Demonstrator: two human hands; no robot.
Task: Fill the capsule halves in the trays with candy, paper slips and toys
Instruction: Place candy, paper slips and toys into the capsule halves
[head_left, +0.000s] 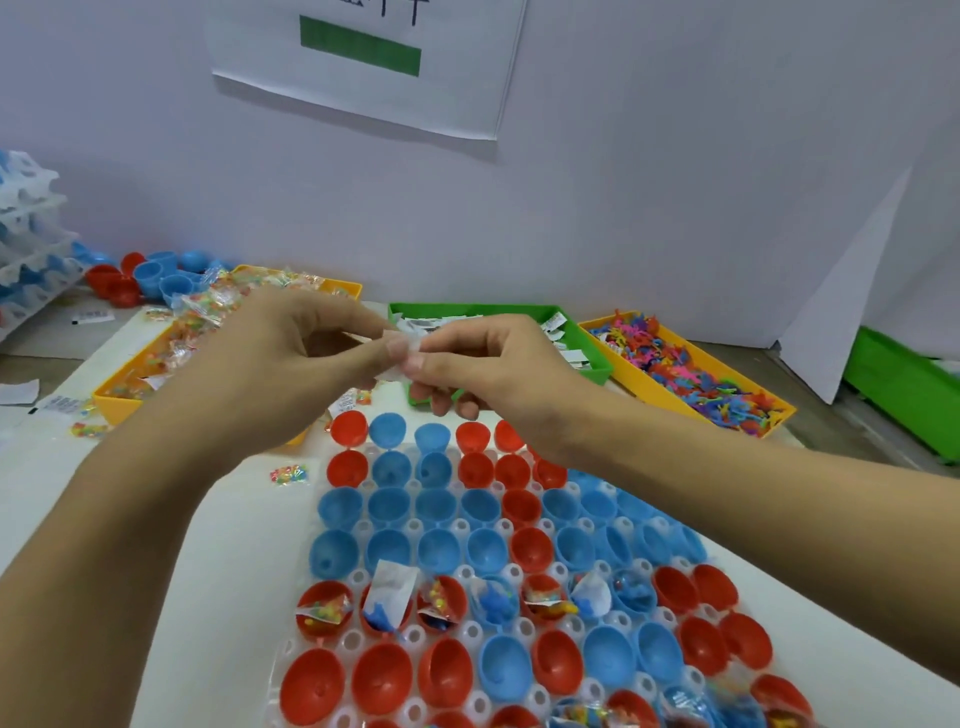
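A person's two hands meet in mid-air above the far edge of a clear tray (470, 631) of red and blue capsule halves on a white bench (218, 545). The left hand (275, 358) and the right hand (488, 364) each pinch the same small white paper slip (402, 358) between thumb and fingertips, with the other fingers loosely curled. The slip sits between the two hands, its long axis seemingly running up and down, though fingers cover most of it.

The empty capsule halves (436, 545) lie directly below and nearer the viewer than the hands, so the slip likely has to travel down and back toward the body. Both hands sit about equally close to the tray; the right forearm crosses over its far right corner.

One row holds filled halves (441, 597) with candy, slips and small toys. Beyond the hands are three bins: an orange bin of candy (119, 400) at left, a green bin of slips (587, 358) in the middle, and an orange bin of toys (691, 364) at right.

Whether the slip is one piece or several stuck together cannot be made out. The tray's near edge is cut off.
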